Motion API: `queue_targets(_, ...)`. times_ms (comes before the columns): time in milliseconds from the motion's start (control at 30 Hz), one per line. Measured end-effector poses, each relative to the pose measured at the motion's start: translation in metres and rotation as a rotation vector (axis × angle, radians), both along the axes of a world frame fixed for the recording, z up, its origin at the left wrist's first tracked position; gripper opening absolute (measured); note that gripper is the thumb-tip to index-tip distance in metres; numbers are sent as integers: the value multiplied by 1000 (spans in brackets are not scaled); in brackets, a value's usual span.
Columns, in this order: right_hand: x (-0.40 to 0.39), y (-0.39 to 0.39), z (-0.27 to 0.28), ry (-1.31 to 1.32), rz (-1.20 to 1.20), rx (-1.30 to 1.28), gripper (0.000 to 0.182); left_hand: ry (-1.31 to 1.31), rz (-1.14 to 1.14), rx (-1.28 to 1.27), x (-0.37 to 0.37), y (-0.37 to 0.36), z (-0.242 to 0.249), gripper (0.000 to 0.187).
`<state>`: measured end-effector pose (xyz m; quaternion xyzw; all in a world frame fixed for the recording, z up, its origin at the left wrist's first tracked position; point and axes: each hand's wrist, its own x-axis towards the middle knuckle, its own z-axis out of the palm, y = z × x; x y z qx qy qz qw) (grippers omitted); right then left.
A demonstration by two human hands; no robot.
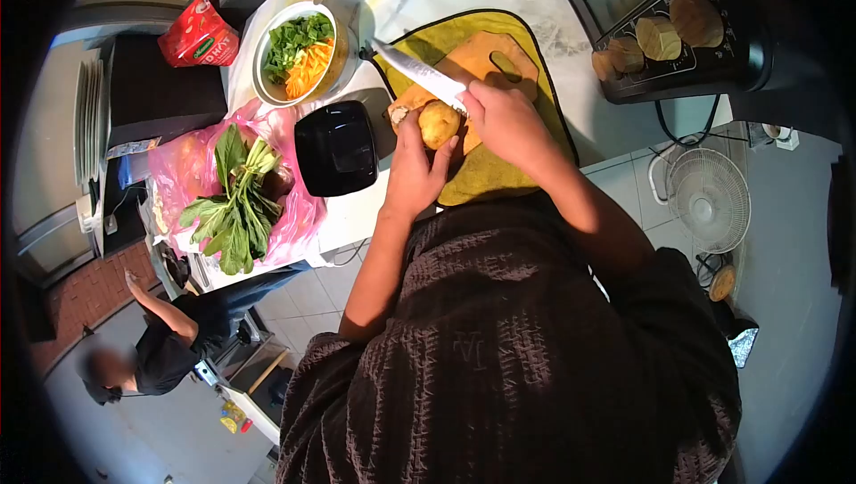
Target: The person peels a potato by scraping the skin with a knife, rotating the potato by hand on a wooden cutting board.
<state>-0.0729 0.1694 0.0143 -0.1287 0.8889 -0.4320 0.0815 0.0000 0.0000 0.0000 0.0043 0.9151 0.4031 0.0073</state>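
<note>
My left hand (pixel 417 172) is closed around a yellow-brown potato (pixel 438 125), thumb on its near side. In my right hand (pixel 510 120) is the handle of a knife (pixel 419 72), whose blade points up and to the left, just past the potato. Both hands are over a wooden cutting board (pixel 481 54) with an oval handle hole. Under the board lies an olive-green towel (pixel 504 183) with a dark border. A small pale piece (pixel 399 115) shows beside my left fingertips; I cannot make out what it is.
Left of the board stand a black square bowl (pixel 336 147) and a white bowl (pixel 259 69) of chopped greens and orange shreds. Leafy greens (pixel 236 208) lie on a pink plastic bag (pixel 308 217). A black oven (pixel 678 47) is at right, a fan (pixel 707 200) below. Another person (pixel 169 341) is at lower left.
</note>
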Motion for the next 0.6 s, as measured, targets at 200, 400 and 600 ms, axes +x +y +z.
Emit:
queue_targets(200, 3, 1, -3, -15, 5, -6, 33, 33, 24, -11, 7, 6, -2, 67)
queue_targets(400, 11, 4, -5, 19, -16, -37, 33, 65, 20, 1, 12, 9, -7, 66)
queue_targets(600, 7, 6, -13, 92, -26, 29, 33, 68, -7, 0, 13, 9, -6, 66)
